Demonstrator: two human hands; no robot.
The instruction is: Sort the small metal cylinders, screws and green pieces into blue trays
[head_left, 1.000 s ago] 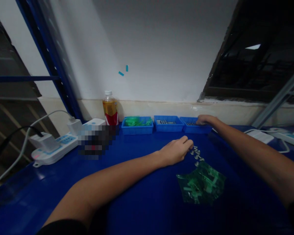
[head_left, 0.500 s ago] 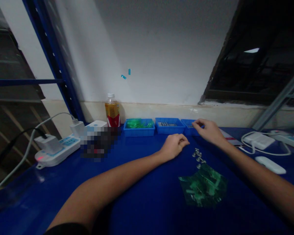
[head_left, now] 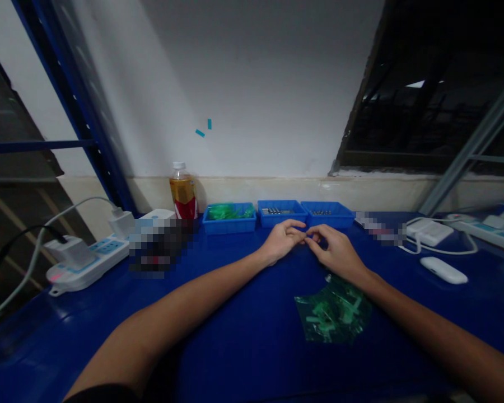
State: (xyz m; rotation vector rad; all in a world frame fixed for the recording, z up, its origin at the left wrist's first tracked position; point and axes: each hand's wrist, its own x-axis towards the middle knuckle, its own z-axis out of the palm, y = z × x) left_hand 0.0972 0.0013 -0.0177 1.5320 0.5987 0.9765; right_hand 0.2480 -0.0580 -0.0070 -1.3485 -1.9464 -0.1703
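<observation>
My left hand (head_left: 282,240) and my right hand (head_left: 332,249) meet at the fingertips above the blue table, just in front of the blue bins. Fingers of both are pinched together; whatever lies between them is too small or hidden to make out. Behind the hands stand a middle bin (head_left: 284,219) with metal pins or screws and a right bin (head_left: 336,217) with small metal pieces. Below my right wrist lies a green see-through bag (head_left: 334,316) with pale parts inside. One small shiny metal piece (head_left: 328,277) shows at the bag's upper edge; my right hand covers that area.
A left blue bin (head_left: 230,225) holds green bags. A drink bottle (head_left: 183,193) stands beside it against the wall. Power strips with cables, one on the left (head_left: 105,252) and one on the right (head_left: 493,234), flank the work area. A white oval case (head_left: 444,270) lies at right.
My right hand has come from the right bin leftward to my left hand, and their fingertips now meet. The view has shifted slightly to the right.
</observation>
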